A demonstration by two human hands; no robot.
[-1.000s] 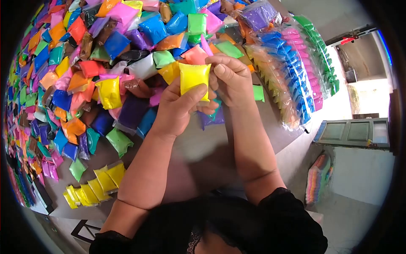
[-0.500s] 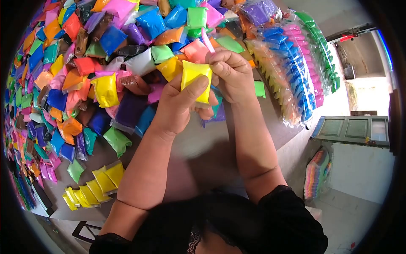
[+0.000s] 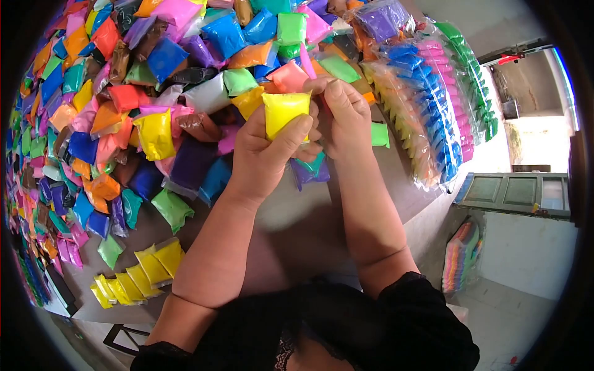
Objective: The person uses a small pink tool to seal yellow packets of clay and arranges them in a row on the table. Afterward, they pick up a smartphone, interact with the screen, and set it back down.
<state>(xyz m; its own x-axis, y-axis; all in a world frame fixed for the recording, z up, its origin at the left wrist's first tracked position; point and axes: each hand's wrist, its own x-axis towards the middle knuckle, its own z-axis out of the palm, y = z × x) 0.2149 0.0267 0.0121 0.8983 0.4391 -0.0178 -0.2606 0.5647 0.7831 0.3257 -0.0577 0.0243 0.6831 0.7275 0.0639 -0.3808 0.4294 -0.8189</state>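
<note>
A small, plump yellow packet (image 3: 286,114) in clear film is upright in my left hand (image 3: 272,139), thumb across its front and fingers behind it. My right hand (image 3: 348,114) is just right of the packet, its fingers curled and the thumb pressed against the index finger. Whatever that pinch may hold is hidden. Behind both hands spreads a large heap of coloured packets (image 3: 166,57). At the lower left, several yellow packets (image 3: 148,267) lie overlapping in a row on the table.
Long clear bags of orange (image 3: 402,120), blue (image 3: 433,102), pink (image 3: 455,99) and green packets (image 3: 473,74) lie along the table's right side. A purple packet (image 3: 311,175) is below my hands. Beyond the table stands a green panelled cabinet (image 3: 520,190); a multicoloured bag (image 3: 461,253) leans below it.
My right thumb and fingers have drawn slightly away from the packet's upper right corner. The yellow packet has turned more squarely towards me in my left hand.
</note>
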